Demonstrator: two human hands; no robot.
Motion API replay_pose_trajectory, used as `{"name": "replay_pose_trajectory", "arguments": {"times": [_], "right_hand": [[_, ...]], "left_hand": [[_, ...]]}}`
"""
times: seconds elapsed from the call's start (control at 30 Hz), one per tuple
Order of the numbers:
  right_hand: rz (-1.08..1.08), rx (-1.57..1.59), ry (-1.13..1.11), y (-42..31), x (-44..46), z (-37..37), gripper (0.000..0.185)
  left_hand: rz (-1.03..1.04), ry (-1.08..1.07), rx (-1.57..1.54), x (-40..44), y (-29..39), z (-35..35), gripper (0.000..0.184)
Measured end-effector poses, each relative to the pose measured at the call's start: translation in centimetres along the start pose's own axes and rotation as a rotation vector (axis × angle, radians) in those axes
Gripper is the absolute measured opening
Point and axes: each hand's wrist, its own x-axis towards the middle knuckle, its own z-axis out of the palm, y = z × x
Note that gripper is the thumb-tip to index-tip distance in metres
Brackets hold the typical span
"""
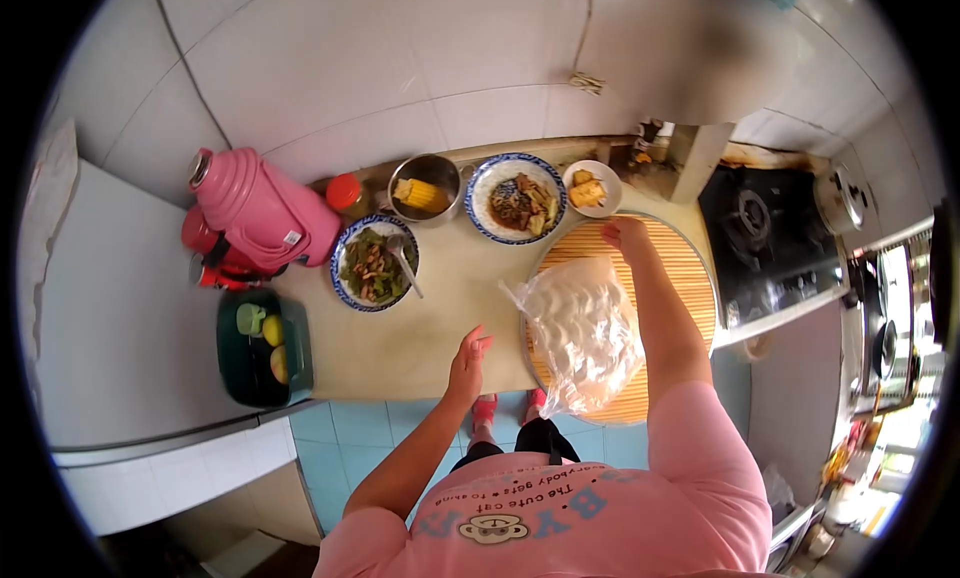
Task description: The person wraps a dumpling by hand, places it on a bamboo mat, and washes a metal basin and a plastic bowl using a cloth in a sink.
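My left hand point(468, 363) hovers near the front edge of the counter, fingers apart and stretched out, holding nothing. At the far rim of a round bamboo tray point(690, 288) is my right hand point(628, 235), its fingers curled together; what they hold, if anything, is hidden. A clear plastic bag point(580, 323) lies on the tray under my right forearm, with rows of pale, dumpling-like pieces showing through it. Just beyond my right hand stands a small white bowl point(607, 206) with yellowish-brown pieces of food in it.
Along the counter point(440, 278) stand a blue-rimmed plate of brown food point(475, 203), a metal pot point(440, 168) with corn, and a plate of greens point(340, 263) with a spoon. A pink thermos point(260, 203) and dark green bin point(235, 363) are left; a gas stove point(780, 248) is right.
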Motion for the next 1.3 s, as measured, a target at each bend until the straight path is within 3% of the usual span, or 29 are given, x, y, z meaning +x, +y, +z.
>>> {"name": "replay_pose_trajectory", "arguments": {"times": [0.3,0.47,0.73,0.87,1.0,1.2,1.3], "right_hand": [[0.059,-0.091,0.055,-0.9,2.7,2.4,0.021],[0.043,0.068,0.152,0.1,5.1,1.4,0.022],[-0.181,0.013,0.025,-2.8,-4.5,-0.5,0.014],[-0.151,-0.077,-0.103,-2.5,-12.2,3.3,0.014],[0.014,-0.086,-0.22,1.4,-17.4,9.6,0.02],[0.194,-0.003,-0.274,10.2,-19.5,17.6,0.012],[0.179,0.057,-0.216,13.0,-18.5,19.9,0.009]], "left_hand": [[-0.08,0.092,-0.121,-0.1,-0.9,0.3,0.059],[-0.088,0.097,-0.128,0.3,-1.1,0.3,0.057],[-0.091,0.109,-0.166,1.0,-0.7,-0.1,0.055],[-0.082,0.123,-0.178,1.1,-0.4,-1.2,0.054],[-0.083,0.09,-0.166,0.8,0.3,-2.8,0.056],[-0.064,0.092,-0.134,-0.6,0.5,-6.0,0.058],[-0.073,0.096,-0.143,-1.7,0.7,-7.3,0.058]]}}
